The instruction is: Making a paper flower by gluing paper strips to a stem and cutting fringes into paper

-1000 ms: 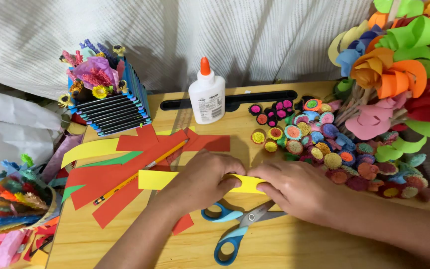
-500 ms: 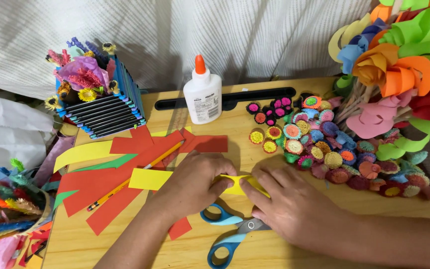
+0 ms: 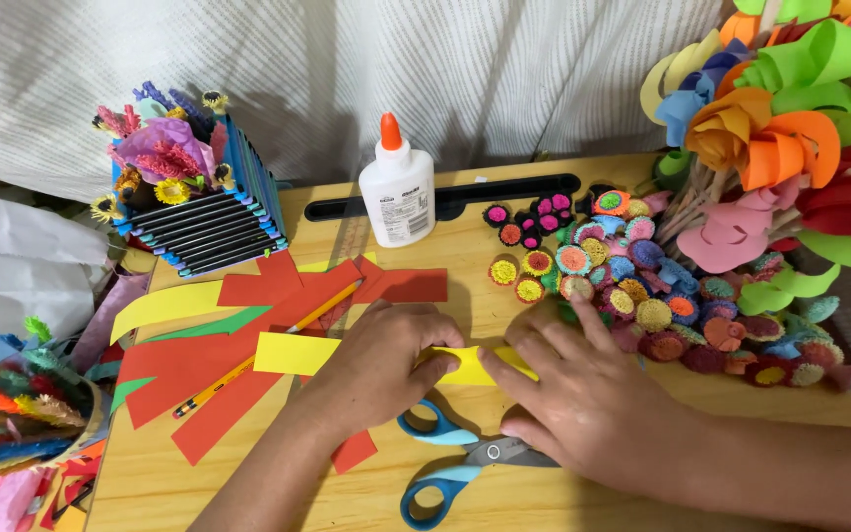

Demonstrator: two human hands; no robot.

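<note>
Both my hands pinch one yellow paper strip (image 3: 465,365) on the wooden table (image 3: 504,246). My left hand (image 3: 381,365) covers the strip's middle, and its left end sticks out flat beside the hand. My right hand (image 3: 583,394) holds the strip's right end, where the paper bends upward between my fingers. Blue-handled scissors (image 3: 445,468) lie just below both hands, partly hidden by my right hand. A pencil (image 3: 268,345) rests on red paper pieces (image 3: 209,365) to the left.
A white glue bottle (image 3: 398,187) with an orange cap stands behind the hands. Several small rolled paper flowers (image 3: 632,286) lie at the right, below a bouquet of paper blooms (image 3: 790,138). A striped box (image 3: 209,222) of paper flowers stands at the back left.
The yellow strip lay flat under both hands; now its right part is bent up between my fingers. My hands have drawn closer together over it.
</note>
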